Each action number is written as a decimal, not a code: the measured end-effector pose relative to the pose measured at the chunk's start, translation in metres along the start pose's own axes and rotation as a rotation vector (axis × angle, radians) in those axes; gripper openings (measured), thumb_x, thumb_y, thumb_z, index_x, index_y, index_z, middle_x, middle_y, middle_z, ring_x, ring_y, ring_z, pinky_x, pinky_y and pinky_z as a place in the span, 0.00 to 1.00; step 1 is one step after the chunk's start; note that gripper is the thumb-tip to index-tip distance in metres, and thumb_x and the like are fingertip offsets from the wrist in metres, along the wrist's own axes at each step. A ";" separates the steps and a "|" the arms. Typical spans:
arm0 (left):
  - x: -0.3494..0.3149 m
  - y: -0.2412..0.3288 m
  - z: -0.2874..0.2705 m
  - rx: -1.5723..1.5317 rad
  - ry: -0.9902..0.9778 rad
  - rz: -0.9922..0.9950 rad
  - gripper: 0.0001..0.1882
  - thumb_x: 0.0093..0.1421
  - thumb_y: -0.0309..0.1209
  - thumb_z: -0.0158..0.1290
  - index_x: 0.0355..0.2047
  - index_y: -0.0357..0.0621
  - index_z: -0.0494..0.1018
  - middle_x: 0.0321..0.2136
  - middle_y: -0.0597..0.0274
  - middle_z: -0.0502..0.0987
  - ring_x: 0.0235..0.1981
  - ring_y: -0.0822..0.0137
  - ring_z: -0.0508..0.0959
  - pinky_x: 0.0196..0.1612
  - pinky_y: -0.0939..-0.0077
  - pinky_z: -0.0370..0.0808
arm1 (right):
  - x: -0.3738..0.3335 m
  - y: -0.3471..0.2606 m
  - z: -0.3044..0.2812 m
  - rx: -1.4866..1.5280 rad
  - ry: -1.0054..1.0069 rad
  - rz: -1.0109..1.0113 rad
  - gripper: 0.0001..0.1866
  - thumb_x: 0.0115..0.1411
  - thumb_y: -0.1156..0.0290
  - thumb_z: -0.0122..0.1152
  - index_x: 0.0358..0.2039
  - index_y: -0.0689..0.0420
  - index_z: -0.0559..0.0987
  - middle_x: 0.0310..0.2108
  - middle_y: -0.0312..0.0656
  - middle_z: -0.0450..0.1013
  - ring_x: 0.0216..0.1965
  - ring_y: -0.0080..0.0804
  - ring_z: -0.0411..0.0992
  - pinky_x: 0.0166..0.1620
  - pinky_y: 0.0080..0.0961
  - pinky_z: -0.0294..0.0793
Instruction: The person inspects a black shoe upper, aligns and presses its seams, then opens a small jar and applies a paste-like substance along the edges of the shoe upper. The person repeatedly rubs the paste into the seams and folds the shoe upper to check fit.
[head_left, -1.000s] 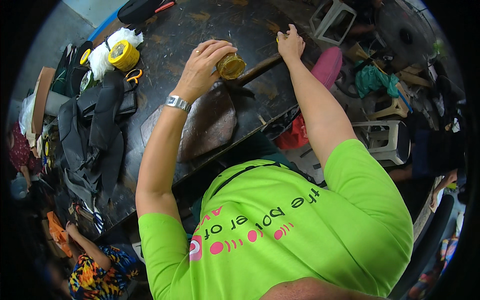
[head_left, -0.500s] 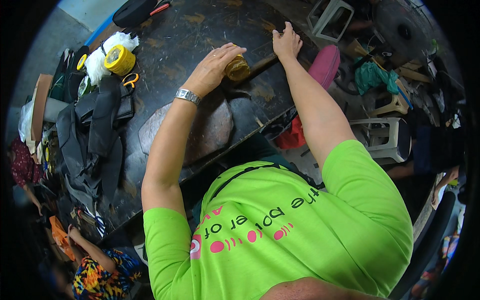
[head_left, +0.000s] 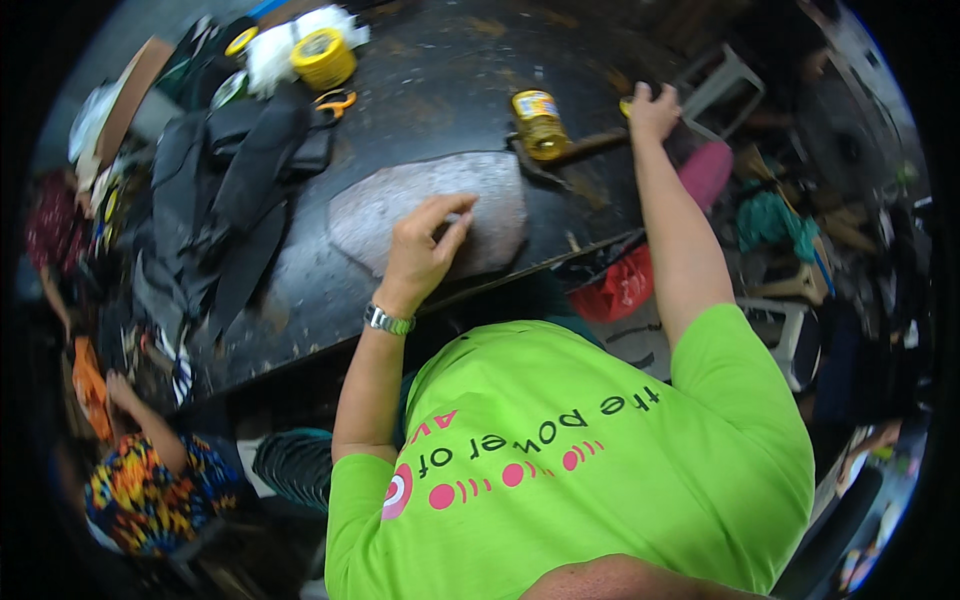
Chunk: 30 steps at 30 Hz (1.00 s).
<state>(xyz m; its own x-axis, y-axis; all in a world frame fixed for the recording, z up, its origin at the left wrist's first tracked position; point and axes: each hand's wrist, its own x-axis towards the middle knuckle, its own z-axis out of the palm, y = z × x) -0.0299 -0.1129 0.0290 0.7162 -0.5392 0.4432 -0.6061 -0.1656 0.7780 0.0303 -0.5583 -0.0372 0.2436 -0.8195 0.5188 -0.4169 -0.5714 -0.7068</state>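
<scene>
My left hand [head_left: 428,245], with a metal watch on its wrist, hovers over a flat greyish slab [head_left: 360,215] on the dark table. Its fingers curl toward the thumb; whether anything small lies between them is hidden. Beyond the slab a clear jar [head_left: 545,130] of golden-yellow contents, with a label, stands apart from both hands. My right hand [head_left: 655,112] is stretched out to the table's right side, its fingers bent and slightly blurred. At its fingertips shows a small yellow thing [head_left: 627,106], perhaps a lid.
A dark strip [head_left: 590,147] lies beside the jar. On the left are black padded pieces [head_left: 215,160], orange-handled scissors [head_left: 336,102], a yellow tub [head_left: 323,60] and a white plastic bag [head_left: 275,60]. Stools [head_left: 725,90] and a pink bag [head_left: 706,172] are right. Another person [head_left: 160,480] sits lower left.
My left hand has let go of the jar and drawn back over the slab. The jar stands uncovered. My right hand stays near the table's right side. The whole view has shifted.
</scene>
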 end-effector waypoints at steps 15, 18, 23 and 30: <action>-0.041 0.026 -0.023 -1.070 0.415 -0.338 0.19 0.74 0.33 0.45 0.58 0.34 0.72 0.50 0.52 0.79 0.50 0.62 0.81 0.54 0.71 0.78 | -0.236 -0.210 -0.148 1.234 -1.596 -0.092 0.33 0.74 0.44 0.35 0.54 0.59 0.80 0.63 0.45 0.63 0.65 0.37 0.60 0.69 0.36 0.53; -0.051 0.018 -0.021 -1.076 0.521 -0.385 0.14 0.71 0.29 0.51 0.52 0.34 0.75 0.44 0.53 0.82 0.42 0.63 0.83 0.46 0.72 0.82 | -0.244 -0.202 -0.148 1.156 -1.537 -0.191 0.32 0.74 0.45 0.38 0.56 0.58 0.79 0.64 0.47 0.61 0.65 0.38 0.60 0.68 0.37 0.55; -0.068 0.003 -0.017 -0.872 0.566 -0.366 0.09 0.71 0.31 0.51 0.44 0.38 0.75 0.37 0.59 0.82 0.35 0.71 0.83 0.41 0.78 0.80 | -0.256 -0.186 -0.148 0.950 -1.426 -0.599 0.27 0.69 0.51 0.51 0.63 0.51 0.74 0.66 0.54 0.58 0.65 0.48 0.60 0.66 0.41 0.58; -0.071 0.000 -0.015 -0.538 0.476 -0.398 0.07 0.73 0.31 0.46 0.40 0.41 0.70 0.32 0.64 0.78 0.31 0.76 0.79 0.35 0.83 0.76 | -0.253 -0.170 -0.137 0.791 -1.426 -0.777 0.27 0.67 0.60 0.58 0.66 0.49 0.70 0.70 0.50 0.54 0.67 0.47 0.57 0.67 0.41 0.58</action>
<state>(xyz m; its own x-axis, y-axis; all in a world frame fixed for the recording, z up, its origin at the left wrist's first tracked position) -0.0757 -0.0626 0.0039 0.9860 -0.0957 0.1365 -0.1136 0.2137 0.9703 -0.0806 -0.2478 0.0181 0.8215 0.4569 0.3412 0.5147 -0.3366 -0.7885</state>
